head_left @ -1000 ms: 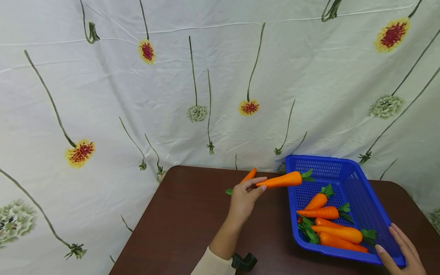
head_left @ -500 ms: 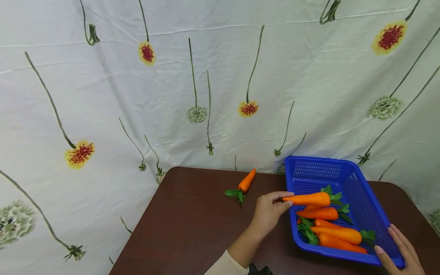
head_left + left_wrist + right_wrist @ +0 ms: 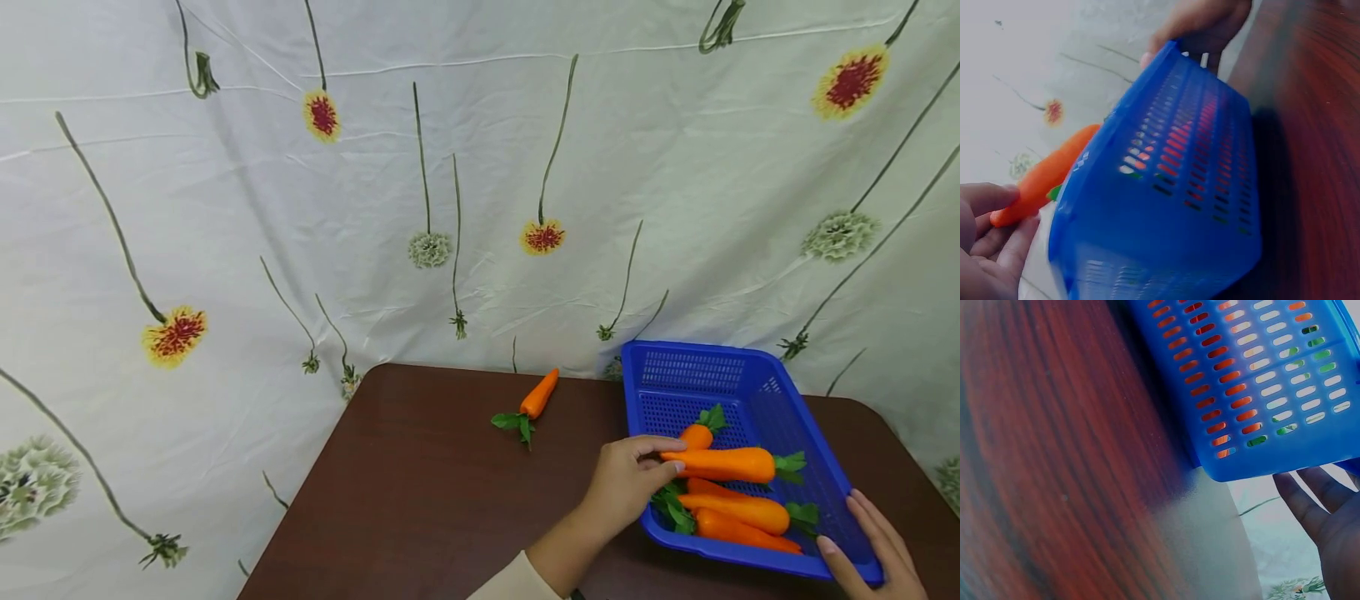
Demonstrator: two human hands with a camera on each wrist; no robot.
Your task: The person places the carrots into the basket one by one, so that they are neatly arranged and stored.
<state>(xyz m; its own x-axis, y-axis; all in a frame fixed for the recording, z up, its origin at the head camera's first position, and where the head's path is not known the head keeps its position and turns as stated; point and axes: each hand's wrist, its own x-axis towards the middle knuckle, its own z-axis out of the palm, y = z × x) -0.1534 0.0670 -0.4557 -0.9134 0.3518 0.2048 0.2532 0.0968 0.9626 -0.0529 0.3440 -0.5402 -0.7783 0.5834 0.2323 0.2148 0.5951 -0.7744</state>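
Note:
Thumb and fingers of my left hand (image 3: 626,483) pinch the pointed end of an orange carrot (image 3: 723,464). The carrot lies level over the blue basket (image 3: 817,450), its green leafy top pointing right. In the left wrist view, the same carrot (image 3: 1054,175) shows beyond the basket's rim. Several more carrots (image 3: 738,510) lie in the near part of the basket, some partly hidden under others. My right hand (image 3: 881,550) holds the basket's near right corner, its thumb over the front rim and its fingers along the right side.
One loose carrot (image 3: 538,396) with green leaves lies near the back edge of the dark brown table (image 3: 420,483), left of the basket. Behind the table hangs a pale cloth (image 3: 480,183) printed with flowers.
My left hand has carried the carrot right and toward me, from above the table to over the carrots in the basket. My right hand stays at the basket's corner.

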